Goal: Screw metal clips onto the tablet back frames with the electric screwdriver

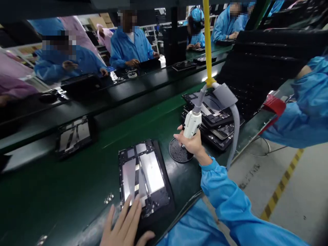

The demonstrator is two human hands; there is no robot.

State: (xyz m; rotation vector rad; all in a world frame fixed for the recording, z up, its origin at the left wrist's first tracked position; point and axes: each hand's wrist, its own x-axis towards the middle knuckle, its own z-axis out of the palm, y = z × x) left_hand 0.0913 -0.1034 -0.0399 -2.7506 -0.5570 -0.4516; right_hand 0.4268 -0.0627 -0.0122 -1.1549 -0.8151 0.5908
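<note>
My right hand point(193, 141) is wrapped round a white power screwdriver point(192, 123) that hangs from a yellow cord. Its tip points down over a round black perforated tray point(179, 152) on the green bench. An opened tablet point(143, 177) with its battery and circuit parts showing lies in front of me. My left hand point(124, 223) rests with fingers spread at the tablet's lower left edge, holding nothing. Small metal pieces point(109, 198) sit on the bench to the left of the tablet.
Several opened tablets point(217, 119) are stacked behind the screwdriver. Another opened tablet point(74, 136) lies at the left. A grey hose point(236, 133) curves down on the right, near a red bin point(275, 109) and a person's blue sleeve point(307, 102). People in blue sit across the bench.
</note>
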